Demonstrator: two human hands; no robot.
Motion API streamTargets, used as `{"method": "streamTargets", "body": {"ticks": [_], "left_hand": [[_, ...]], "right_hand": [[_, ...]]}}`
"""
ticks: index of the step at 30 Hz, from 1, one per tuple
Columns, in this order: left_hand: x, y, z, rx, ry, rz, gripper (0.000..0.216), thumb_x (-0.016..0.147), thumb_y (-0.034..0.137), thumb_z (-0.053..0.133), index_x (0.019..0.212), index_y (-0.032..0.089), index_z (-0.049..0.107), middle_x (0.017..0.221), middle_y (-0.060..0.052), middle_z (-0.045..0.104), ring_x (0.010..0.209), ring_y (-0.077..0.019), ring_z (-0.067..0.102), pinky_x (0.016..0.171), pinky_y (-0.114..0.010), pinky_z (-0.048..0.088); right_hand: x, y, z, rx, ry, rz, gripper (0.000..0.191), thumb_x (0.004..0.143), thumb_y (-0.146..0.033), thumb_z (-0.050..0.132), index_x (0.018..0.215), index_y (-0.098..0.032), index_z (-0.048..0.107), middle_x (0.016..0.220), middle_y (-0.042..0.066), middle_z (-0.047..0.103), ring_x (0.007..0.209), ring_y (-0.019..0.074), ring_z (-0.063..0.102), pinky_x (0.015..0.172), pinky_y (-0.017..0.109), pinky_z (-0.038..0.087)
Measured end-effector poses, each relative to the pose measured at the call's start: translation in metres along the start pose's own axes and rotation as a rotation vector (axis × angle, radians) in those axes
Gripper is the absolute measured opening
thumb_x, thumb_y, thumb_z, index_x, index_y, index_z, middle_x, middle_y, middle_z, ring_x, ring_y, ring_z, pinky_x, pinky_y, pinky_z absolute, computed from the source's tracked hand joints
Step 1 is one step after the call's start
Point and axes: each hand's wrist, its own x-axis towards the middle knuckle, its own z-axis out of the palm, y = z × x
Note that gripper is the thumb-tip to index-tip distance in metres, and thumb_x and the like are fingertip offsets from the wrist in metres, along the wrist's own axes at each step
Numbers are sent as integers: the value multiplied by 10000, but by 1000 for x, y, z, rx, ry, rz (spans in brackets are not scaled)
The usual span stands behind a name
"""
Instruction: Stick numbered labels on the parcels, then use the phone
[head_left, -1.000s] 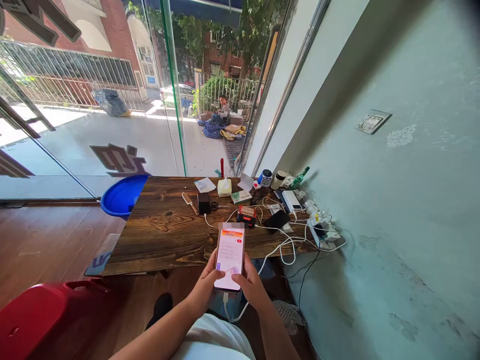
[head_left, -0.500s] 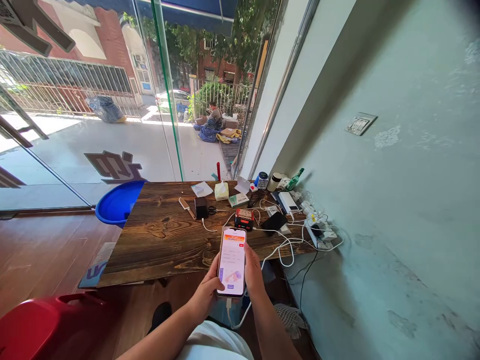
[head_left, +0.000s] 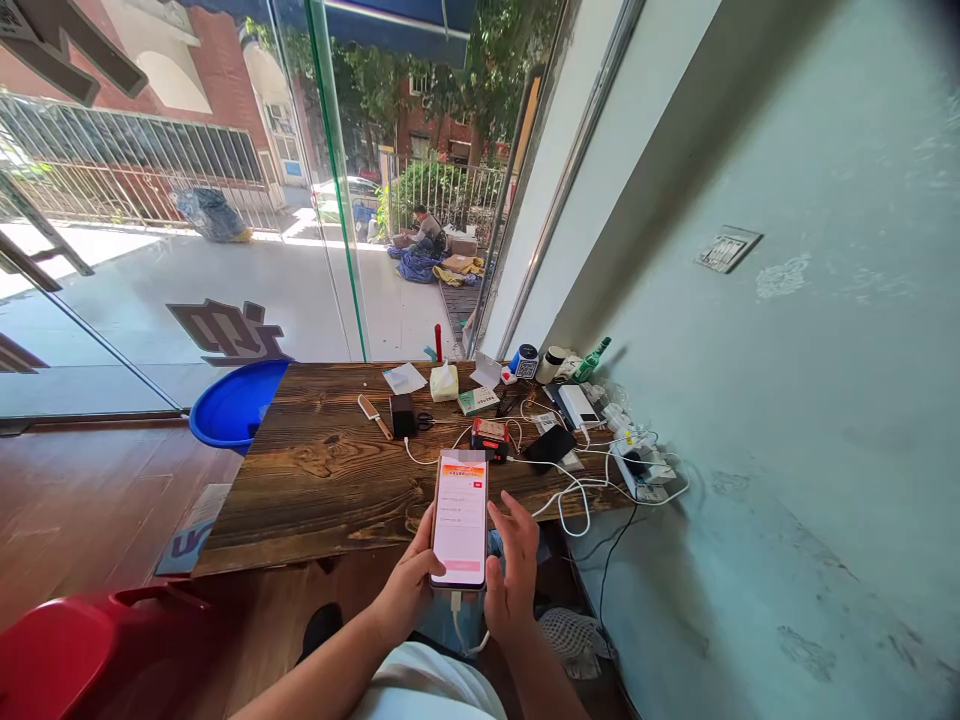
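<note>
A lit smartphone (head_left: 460, 525) is held upright in front of me, past the near edge of the wooden table (head_left: 300, 500). My left hand (head_left: 409, 580) grips its left side, with the thumb over the lower left of the screen. Just right of the phone is my right hand (head_left: 514, 570), its fingers apart and holding nothing. A white charging cable (head_left: 456, 602) is plugged into the phone's bottom end. Beyond the phone's top edge sits a red and black device (head_left: 490, 437). A dark phone (head_left: 551, 447) lies to its right.
On the table are a tissue pack (head_left: 444, 381), scissors (head_left: 424, 421), a knife (head_left: 374, 415), a white power bank (head_left: 577, 406) and a green bottle (head_left: 592, 360). Cables tangle around a power strip (head_left: 637, 472) by the wall. A blue basin (head_left: 225, 408) and red chair (head_left: 67, 650) stand left.
My right hand has let go of the phone's right side and opened beside it. The phone has shifted slightly left, and its screen content differs. Outside, the seated person has changed posture.
</note>
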Motion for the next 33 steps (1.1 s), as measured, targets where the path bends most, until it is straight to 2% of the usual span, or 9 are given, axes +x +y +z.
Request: {"method": "streamTargets", "body": {"ticks": [5,11,22,33], "left_hand": [[1,1,0,6,42,-6,950,498,46,441,1396,269,224,1281,-16,515,1085,-244,489,830,-323,448],[3,0,-2,3,27,-7,954,507,41,433,1395,307,210,1266,-7,525,1052,-244,514,811,-344,462],[7,-1,-5,-24,32,-2,909,512,29,434,1372,282,279,1234,-11,557,1047,-241,527,824,-333,453],[7,-2,-6,-42,14,-20,944,535,31,434,1400,319,188,1257,-7,541,1038,-245,534,830,-353,451]], "right_hand": [[6,-6,-2,-109,-69,-3,500,897,-468,231,1342,-287,369,1412,96,252,1206,340,295,946,561,261],[8,-4,0,-131,-60,-1,519,895,-489,197,1359,-303,334,1434,85,214,1209,343,284,942,569,239],[9,0,1,-149,-76,27,526,894,-499,182,1343,-295,365,1442,78,200,1214,340,282,948,561,235],[12,5,1,-158,-96,40,496,898,-486,191,1305,-327,426,1447,49,181,1223,338,267,946,575,243]]}}
